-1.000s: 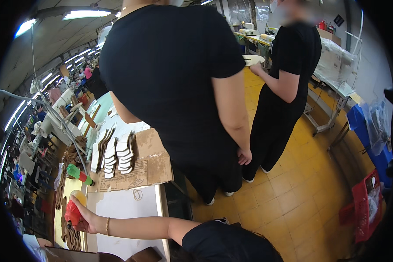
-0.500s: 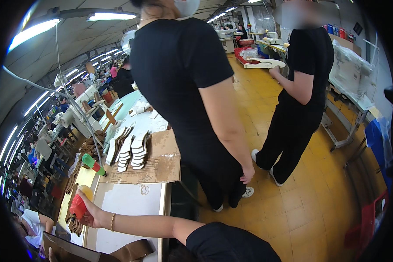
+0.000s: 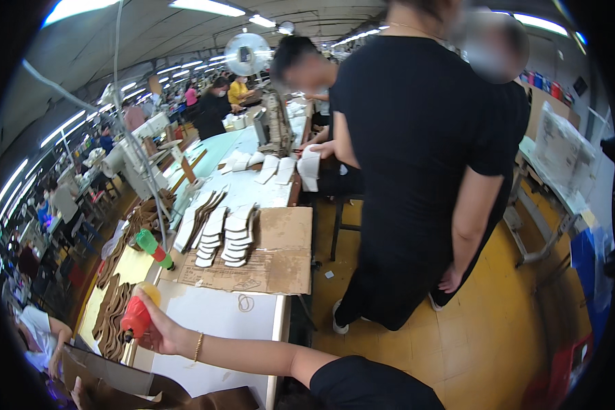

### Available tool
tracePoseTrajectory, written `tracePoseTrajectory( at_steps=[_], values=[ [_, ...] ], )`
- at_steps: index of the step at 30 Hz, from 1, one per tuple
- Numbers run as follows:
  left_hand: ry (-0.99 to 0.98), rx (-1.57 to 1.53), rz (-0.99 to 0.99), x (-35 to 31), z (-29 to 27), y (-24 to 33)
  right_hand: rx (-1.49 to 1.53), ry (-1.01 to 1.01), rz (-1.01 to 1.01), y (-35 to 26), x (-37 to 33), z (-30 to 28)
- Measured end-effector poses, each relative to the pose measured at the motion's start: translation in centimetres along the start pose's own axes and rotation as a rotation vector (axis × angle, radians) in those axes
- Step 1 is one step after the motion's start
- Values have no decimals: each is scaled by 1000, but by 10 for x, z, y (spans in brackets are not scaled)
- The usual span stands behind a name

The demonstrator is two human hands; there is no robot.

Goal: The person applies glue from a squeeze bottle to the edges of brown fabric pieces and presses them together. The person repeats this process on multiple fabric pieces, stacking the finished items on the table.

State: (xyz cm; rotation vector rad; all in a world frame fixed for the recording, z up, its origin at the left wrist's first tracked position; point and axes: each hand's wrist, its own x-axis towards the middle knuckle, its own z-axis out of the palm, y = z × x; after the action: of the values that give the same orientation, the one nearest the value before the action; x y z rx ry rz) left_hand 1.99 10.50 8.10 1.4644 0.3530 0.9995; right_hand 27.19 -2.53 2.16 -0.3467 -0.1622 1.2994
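My right hand (image 3: pixel 158 331) is wrapped round a red squeeze bottle (image 3: pixel 136 317) with a yellow end, its dark tip tilted down over the left side of the table. At the lower left edge, a fingertip of my left hand (image 3: pixel 77 392) shows against a wide brown leather-like piece (image 3: pixel 126 378); the rest of that hand is hidden. Wavy brown strips (image 3: pixel 111 321) lie in a row beside the bottle. A second bottle, green and red (image 3: pixel 154 249), stands tilted farther along the table. Stacks of curved white-and-brown pieces (image 3: pixel 225 236) rest on a cardboard sheet (image 3: pixel 280 253).
A white work surface (image 3: pixel 212 324) lies under my right forearm, with a rubber band (image 3: pixel 245 303) on it. A person in black (image 3: pixel 424 171) stands close by on the right. Another person's hand (image 3: pixel 326 149) holds white pieces at the far table. Sewing machines (image 3: pixel 133 160) stand along the left.
The view has swung left, bringing the far table and a worker there into sight. The bottle now tips lower, showing its dark nozzle. The standing people overlap more.
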Motion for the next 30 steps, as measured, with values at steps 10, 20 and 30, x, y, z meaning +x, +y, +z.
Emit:
tracePoseTrajectory(
  at_steps=[10, 20, 30],
  values=[
    [102, -171, -380, 1, 38, -34, 66, 19, 66, -9, 35, -15],
    [134, -178, -445, 11, 18, -74, 77, 88, 89, -4, 61, -30],
    [111, -130, -488, 20, 34, -72, 107, 123, 107, -4, 72, -46]
  ],
)
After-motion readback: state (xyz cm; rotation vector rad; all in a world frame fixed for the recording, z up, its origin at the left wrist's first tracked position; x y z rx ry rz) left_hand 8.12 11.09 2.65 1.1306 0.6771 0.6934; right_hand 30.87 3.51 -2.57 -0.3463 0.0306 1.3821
